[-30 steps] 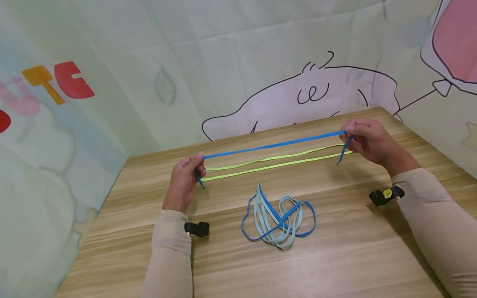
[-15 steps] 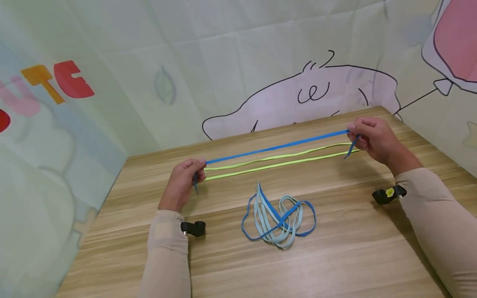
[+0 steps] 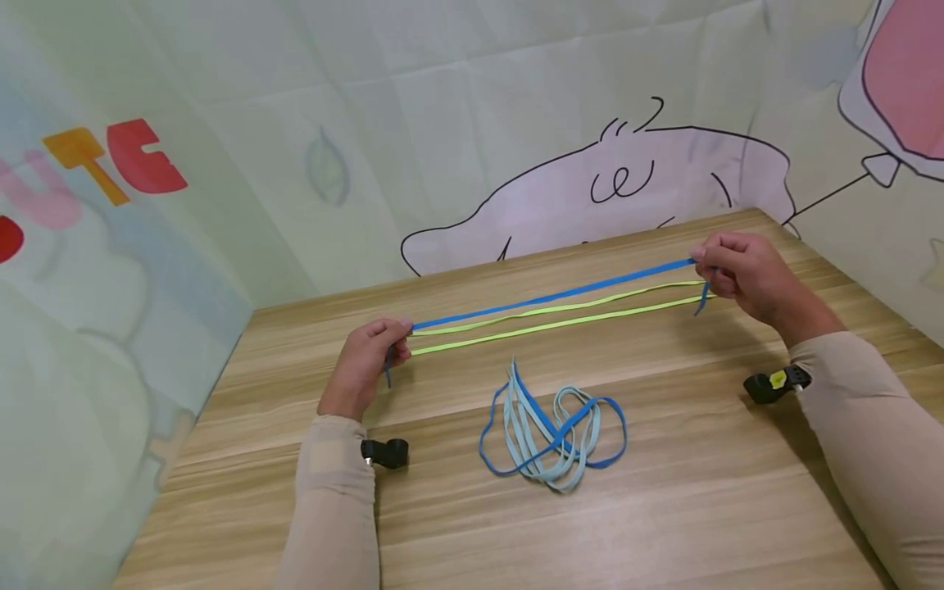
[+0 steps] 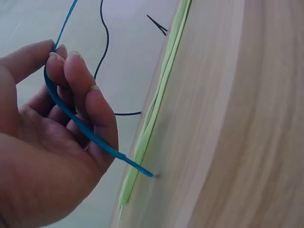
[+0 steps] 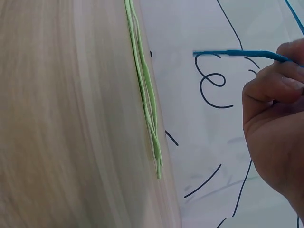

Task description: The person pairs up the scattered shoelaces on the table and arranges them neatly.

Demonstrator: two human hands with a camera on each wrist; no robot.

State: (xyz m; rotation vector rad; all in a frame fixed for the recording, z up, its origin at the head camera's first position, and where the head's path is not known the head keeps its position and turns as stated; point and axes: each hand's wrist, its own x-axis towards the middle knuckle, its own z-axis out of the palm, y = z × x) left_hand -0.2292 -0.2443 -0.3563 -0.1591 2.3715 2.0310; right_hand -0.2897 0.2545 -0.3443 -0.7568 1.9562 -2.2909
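Pinching near both ends, the left hand point(image 3: 361, 358) and right hand point(image 3: 748, 276) are holding a flat blue cloth lace point(image 3: 553, 295) left to right, running along the flat yellow-green cloth strands point(image 3: 560, 325)

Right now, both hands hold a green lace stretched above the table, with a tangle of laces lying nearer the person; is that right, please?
Not quite: the lace stretched between the left hand and the right hand is blue, as the head view shows; the rest, including the tangle, is as you say.
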